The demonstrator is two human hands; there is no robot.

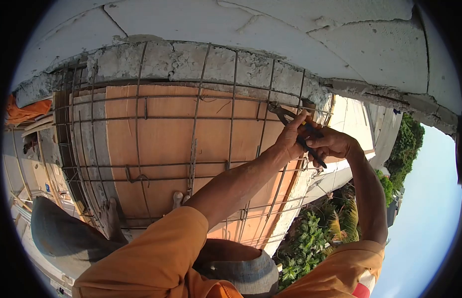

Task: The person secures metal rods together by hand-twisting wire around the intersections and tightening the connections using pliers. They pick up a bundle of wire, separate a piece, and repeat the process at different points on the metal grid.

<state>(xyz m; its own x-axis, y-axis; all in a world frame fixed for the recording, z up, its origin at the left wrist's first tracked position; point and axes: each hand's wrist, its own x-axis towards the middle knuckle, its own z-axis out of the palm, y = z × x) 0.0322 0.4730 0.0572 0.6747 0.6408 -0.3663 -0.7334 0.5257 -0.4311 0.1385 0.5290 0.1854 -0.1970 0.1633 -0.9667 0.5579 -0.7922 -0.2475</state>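
**Pliers (285, 116) gripped in both hands at the far edge of the rebar mesh**

The pliers sit at the upper right corner of the rebar mesh (195, 118). Their metal head lies against a crossing of bars just below the rough concrete edge (191, 62). The left hand (290, 136) is closed around the tool close to its head, fingers curled over it and thumb pointing up along it. This hold probably steadies the nose at the crossing. The right hand (335, 144) comes in from the other side, its fingers wrapped tightly round the dark handles. Placed there, it seems to supply the squeeze and any twist. The hands touch, and both arms reach well forward, which suggests the joint lies at the limit of a comfortable reach.

Under the mesh lies a plywood sheet (161, 139), and the bars appear to sit just above it rather than flat on it. Two bare feet (110, 216) (178, 198) stand among the nearer bars, apparently so that the body can lean toward the edge. Green foliage (310, 238) shows beyond the right edge, far below. I cannot tell whether the pliers hold a tie wire.
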